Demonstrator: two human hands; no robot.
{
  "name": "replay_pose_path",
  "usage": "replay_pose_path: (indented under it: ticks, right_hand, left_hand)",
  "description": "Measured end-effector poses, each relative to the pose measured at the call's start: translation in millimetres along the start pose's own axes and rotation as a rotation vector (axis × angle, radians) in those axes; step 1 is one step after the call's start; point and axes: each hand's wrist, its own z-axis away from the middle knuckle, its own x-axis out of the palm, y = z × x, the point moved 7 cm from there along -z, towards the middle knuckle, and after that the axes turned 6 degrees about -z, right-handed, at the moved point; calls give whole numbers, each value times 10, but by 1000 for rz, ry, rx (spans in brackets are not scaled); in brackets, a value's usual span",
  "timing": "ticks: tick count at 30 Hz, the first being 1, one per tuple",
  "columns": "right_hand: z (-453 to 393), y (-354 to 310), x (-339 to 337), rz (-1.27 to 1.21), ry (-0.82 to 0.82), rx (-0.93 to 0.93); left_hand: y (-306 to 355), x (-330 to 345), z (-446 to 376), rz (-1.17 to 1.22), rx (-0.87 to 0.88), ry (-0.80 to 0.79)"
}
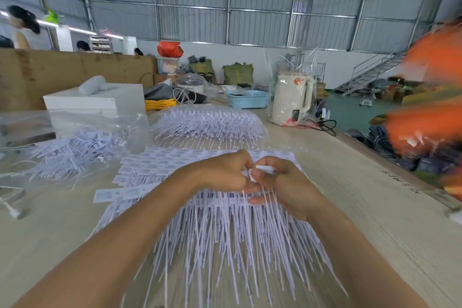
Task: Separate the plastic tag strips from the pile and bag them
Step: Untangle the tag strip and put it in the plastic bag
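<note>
Tag strips (225,232) white; basket (247,99) light blue; cable coil (160,104) yellow; kettle (291,97) cream.

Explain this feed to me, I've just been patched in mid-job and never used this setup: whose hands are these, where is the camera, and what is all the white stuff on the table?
There is no machine here. A person works bare-handed, and the single picture comes from a wide-angle camera on their head, looking forward and down.

The left hand and right hand meet in the middle, both pinching a small white tag piece.

Under them, on the wooden table, lies the pile of plastic tag strips, its thin tails fanning toward the camera. Further back sits a second stack of strips. To the left, a clear plastic bag holds loose tags.

Behind are a white box, a blue basket and a cream kettle wrapped in plastic. The orange blur at right is too smeared to identify.
</note>
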Motion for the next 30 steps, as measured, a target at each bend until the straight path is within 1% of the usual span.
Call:
replay_pose_path:
  ticks: [4,6,10,15,18,22,24,25,28,30]
  right_hand:
    - [8,-120,-91,122,93,-147]
    - [12,-172,-157,138,138,-204]
    - [4,-163,-207,137,164,-194]
    - [23,-157,-223,267,156,-174]
    - [19,-192,-201,329,178,-214]
    - [29,-220,-179,384,231,-277]
    - [47,-251,-153,436,248,-335]
    - [66,-277,-137,501,264,-389]
    - [157,-396,-28,728,277,-612]
    - [166,-419,-3,751,258,-653]
  left_hand:
    - [-24,-16,-16,83,-4,20]
    - [-59,-29,-21,129,-2,37]
    - [-91,-69,-26,144,49,96]
    - [-101,-90,-55,164,22,166]
    - [-117,-98,-69,240,13,188]
    - [-131,-98,-80,361,-35,167]
    - [-140,-106,-85,452,-68,154]
    - [-150,-104,-85,492,-86,140]
    - [-163,-73,-66,595,-109,54]
    - [-166,-80,-49,595,-103,31]
